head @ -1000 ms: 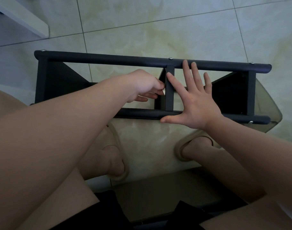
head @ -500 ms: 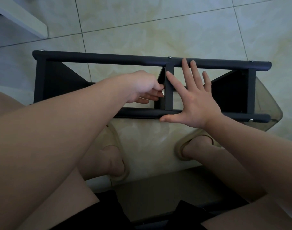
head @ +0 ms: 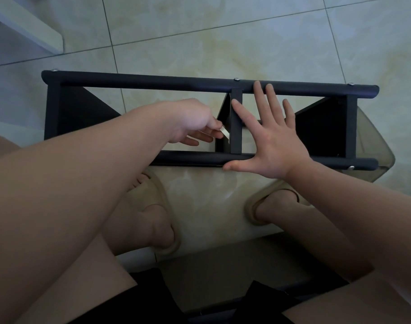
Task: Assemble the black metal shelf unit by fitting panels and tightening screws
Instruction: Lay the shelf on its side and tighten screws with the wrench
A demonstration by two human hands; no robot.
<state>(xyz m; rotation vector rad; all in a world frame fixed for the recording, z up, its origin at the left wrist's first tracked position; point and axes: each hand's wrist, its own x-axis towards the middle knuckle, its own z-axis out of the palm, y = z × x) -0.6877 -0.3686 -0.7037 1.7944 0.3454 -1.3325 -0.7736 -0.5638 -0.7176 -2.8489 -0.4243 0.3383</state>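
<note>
The black metal shelf unit (head: pixel 153 84) stands on the tiled floor in front of me, seen from above: two long round rails joined by three black panels. My right hand (head: pixel 272 141) lies flat with spread fingers across both rails, just right of the middle panel (head: pixel 236 122). My left hand (head: pixel 195 122) reaches in from the left of that panel and pinches a small silvery tool (head: pixel 225 134) against its left face. What the tool's tip touches is hidden.
My two feet in beige sandals (head: pixel 267 202) stand just in front of the shelf. A clear tinted plastic piece (head: pixel 375 141) shows under the shelf's right end. A white furniture edge (head: pixel 29 31) is at the upper left. Silver screws sit on the rails.
My left hand has pulled back slightly from the middle panel, so the silvery tool between its fingers now shows. My right hand and the shelf have stayed put.
</note>
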